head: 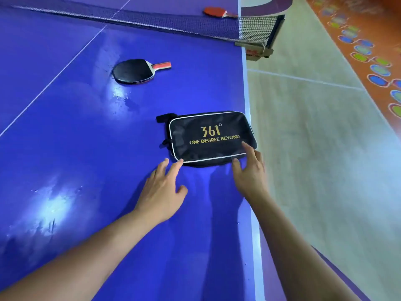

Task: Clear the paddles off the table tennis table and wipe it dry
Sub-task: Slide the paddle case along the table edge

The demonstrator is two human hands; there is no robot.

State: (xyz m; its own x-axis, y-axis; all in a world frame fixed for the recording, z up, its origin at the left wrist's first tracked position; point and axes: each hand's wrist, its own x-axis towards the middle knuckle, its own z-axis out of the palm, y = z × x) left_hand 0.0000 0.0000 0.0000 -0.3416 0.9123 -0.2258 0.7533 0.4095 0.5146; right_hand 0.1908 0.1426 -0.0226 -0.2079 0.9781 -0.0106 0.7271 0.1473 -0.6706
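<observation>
A black paddle case (208, 137) with gold "361°" lettering lies flat near the right edge of the blue table tennis table (86, 148). My left hand (161, 192) is open, its fingertips touching the case's near left corner. My right hand (250, 172) has its thumb under the near right edge and a finger on top, pinching the case. A black-faced paddle (135, 71) with a red handle lies further out on the table. A red-faced paddle (217, 12) lies beyond the net by the right edge.
The net (173, 22) crosses the table at the far end, clamped by a post (275, 29) at the right. Wet, shiny patches (54, 205) show on the table surface. Beyond the right edge lies a pale floor (314, 148) with coloured markings.
</observation>
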